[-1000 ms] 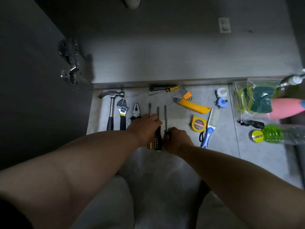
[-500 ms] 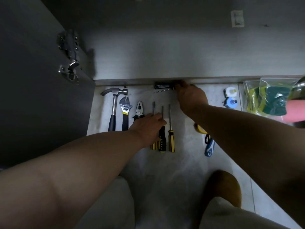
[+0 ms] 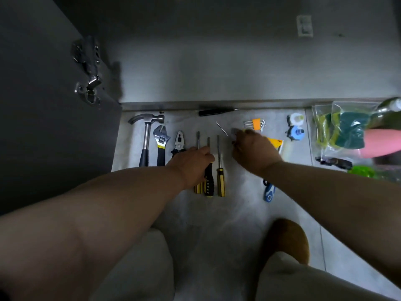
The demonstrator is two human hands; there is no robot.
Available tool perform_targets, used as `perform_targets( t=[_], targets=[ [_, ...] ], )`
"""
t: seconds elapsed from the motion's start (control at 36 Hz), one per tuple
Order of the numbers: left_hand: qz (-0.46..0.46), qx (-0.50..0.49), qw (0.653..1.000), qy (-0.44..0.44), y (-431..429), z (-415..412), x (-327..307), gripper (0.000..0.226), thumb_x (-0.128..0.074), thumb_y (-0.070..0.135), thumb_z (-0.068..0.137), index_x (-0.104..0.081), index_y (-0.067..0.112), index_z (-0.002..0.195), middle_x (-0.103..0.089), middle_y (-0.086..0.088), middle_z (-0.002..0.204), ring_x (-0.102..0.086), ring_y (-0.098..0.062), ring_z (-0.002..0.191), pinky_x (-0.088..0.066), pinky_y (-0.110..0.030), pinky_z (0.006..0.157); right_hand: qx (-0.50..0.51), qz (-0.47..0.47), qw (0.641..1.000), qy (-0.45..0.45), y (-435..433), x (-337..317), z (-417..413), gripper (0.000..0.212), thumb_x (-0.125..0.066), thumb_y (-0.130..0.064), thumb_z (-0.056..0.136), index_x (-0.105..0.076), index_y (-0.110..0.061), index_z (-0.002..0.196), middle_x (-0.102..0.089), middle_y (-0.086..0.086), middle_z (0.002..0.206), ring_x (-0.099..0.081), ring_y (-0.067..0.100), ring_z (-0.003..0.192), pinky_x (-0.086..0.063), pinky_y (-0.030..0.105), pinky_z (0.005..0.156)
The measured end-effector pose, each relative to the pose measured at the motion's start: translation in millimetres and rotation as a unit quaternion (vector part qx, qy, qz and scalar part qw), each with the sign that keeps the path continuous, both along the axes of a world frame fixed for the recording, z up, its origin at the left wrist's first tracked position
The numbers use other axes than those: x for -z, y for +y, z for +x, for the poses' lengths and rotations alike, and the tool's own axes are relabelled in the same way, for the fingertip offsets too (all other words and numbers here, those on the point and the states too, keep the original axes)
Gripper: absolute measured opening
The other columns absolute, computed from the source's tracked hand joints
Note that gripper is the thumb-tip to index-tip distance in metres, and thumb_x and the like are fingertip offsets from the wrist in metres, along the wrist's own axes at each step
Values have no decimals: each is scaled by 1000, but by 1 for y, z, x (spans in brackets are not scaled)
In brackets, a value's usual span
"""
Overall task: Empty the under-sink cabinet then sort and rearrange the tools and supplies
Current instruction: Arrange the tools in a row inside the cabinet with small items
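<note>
Tools lie in a row on the grey floor in front of the open cabinet (image 3: pixel 238 68): a hammer (image 3: pixel 147 135), an adjustable wrench (image 3: pixel 161 144), pliers (image 3: pixel 179 142) and three screwdrivers, the rightmost (image 3: pixel 221 179) with a yellow handle. My left hand (image 3: pixel 192 165) rests on the two left screwdrivers, over their handles. My right hand (image 3: pixel 255 151) grips a thin screwdriver (image 3: pixel 221 128); its handle is hidden in my fist and the bare shaft points up and left. A black-handled screwdriver (image 3: pixel 214 111) lies along the cabinet's front edge.
Right of my hand lie orange hex keys (image 3: pixel 255 124), a yellow utility knife (image 3: pixel 276 143), two tape rolls (image 3: pixel 295 127) and blue-handled scissors (image 3: pixel 269 192). A bag of sponges (image 3: pixel 342 131) and a pink bottle (image 3: pixel 382 142) sit far right. The open cabinet door (image 3: pixel 43 105) stands left.
My right hand reached up to the cabinet edge, took the thin yellow-handled screwdriver and has drawn it back toward the row. My left hand stays on the screwdrivers.
</note>
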State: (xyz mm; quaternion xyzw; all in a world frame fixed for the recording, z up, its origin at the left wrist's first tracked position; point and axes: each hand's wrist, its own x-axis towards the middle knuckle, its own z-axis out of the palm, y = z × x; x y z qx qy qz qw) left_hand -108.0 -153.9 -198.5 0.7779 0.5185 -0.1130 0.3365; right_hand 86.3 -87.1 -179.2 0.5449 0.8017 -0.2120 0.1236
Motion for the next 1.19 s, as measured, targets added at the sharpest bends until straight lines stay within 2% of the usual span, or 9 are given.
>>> perform_targets(
  t=[0.11, 0.17, 0.36, 0.56, 0.67, 0.83, 0.94, 1.06, 1.19],
  targets=[
    [-5, 10, 1000, 5, 2, 1, -2, 63, -74, 24, 90, -46, 15, 146, -45, -5, 137, -49, -25, 122, -49, -40, 96, 83, -177, 980, -39, -27, -1, 12, 32, -61, -38, 91, -55, -21, 65, -67, 3, 78, -68, 27, 90, -53, 33, 77],
    [-10, 10, 1000, 6, 4, 2, -3, 62, -74, 24, 90, -46, 16, 145, -45, -5, 136, -50, -26, 121, -49, -40, 94, 105, -212, 971, -42, -36, 0, 13, 35, -60, -34, 92, -56, -22, 60, -70, 3, 72, -70, 25, 86, -58, 35, 78],
    [9, 33, 999, 27, 7, 4, -2, 59, -71, 24, 91, -46, 17, 143, -48, -5, 135, -53, -27, 116, -51, -41, 88, 111, -238, 963, -56, -41, 4, 9, 27, -58, -30, 97, -71, -7, 94, -74, 15, 93, -71, 31, 95, -59, 43, 86],
    [57, 45, 997, 28, 7, 8, 1, 58, -68, 35, 90, -46, 19, 142, -51, -4, 127, -54, -24, 112, -49, -37, 82, 85, -42, 993, -69, -21, 5, 38, 30, -54, -31, 96, -54, -12, 120, -53, 13, 119, -63, 36, 98, -45, 37, 68],
    [65, 42, 997, 17, 8, 11, 3, 56, -64, 36, 91, -46, 19, 142, -50, -3, 127, -51, -23, 115, -43, -35, 88, 16, -36, 994, -101, -16, 8, 66, 58, -69, -41, 87, -42, -18, 134, -41, 9, 127, -60, 34, 100, -49, 40, 65],
    [50, 33, 998, -34, 8, 23, 4, 42, -63, 25, 93, -53, 17, 132, -50, -4, 122, -51, -23, 111, -45, -36, 85, 27, -30, 994, -103, -24, 14, 75, 62, -74, -43, 83, -44, -17, 130, -47, 6, 125, -60, 31, 102, -55, 42, 71],
    [-2, -82, 989, -120, 17, 35, -1, 38, -67, 29, 93, -55, 21, 129, -53, 1, 116, -59, -21, 101, -50, -35, 81, 38, -32, 999, 13, -20, 10, 64, 71, -75, -54, 76, -43, -21, 131, -46, 4, 119, -64, 29, 85, -56, 41, 67],
    [-103, -278, 925, -239, 35, 55, -7, 41, -70, 37, 93, -55, 22, 128, -67, 3, 117, -65, -16, 106, -53, -36, 91, 26, -46, 990, 128, -9, 5, 43, 71, -79, -42, 74, -47, -23, 134, -46, 3, 119, -63, 27, 90, -56, 38, 74],
    [-97, -335, 910, -222, 45, 61, -7, 42, -63, 30, 99, -52, 16, 137, -67, -7, 124, -64, -24, 112, -52, -37, 94, 90, -27, 985, 145, 8, 11, 28, 70, -80, -28, 79, -49, -15, 140, -48, 8, 132, -61, 29, 106, -55, 39, 87]
  ],
)
